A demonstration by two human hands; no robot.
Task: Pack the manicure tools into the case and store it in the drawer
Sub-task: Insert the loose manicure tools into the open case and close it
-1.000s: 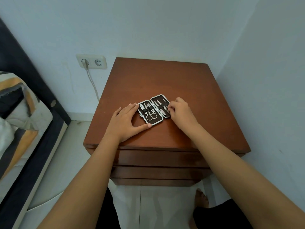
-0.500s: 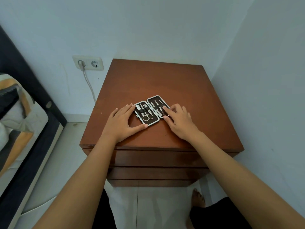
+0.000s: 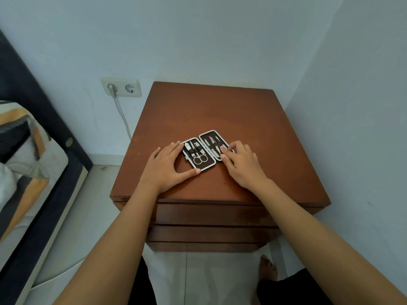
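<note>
A small manicure case [image 3: 206, 166] lies open and flat on the wooden nightstand [image 3: 220, 111], dark lining up, with a pale rim. Scissors [image 3: 200, 158], clippers and other metal tools sit under straps in its left half; several slim tools [image 3: 212, 144] sit in its right half. My left hand [image 3: 169, 166] rests flat against the case's left and near edges, fingers spread. My right hand [image 3: 242, 164] touches the right half's edge with its fingertips. The drawers [image 3: 211, 214] below the top are closed.
A bed with a dark frame [image 3: 55, 172] and patterned bedding stands at the left. A wall socket [image 3: 121, 87] with a white cable is behind the nightstand's left side. A wall runs close along the right. My bare foot [image 3: 267, 269] is on the tiled floor.
My right hand has gone from curled over the right half's tools to fingers laid out at its edge. The left hand has stayed against the case.
</note>
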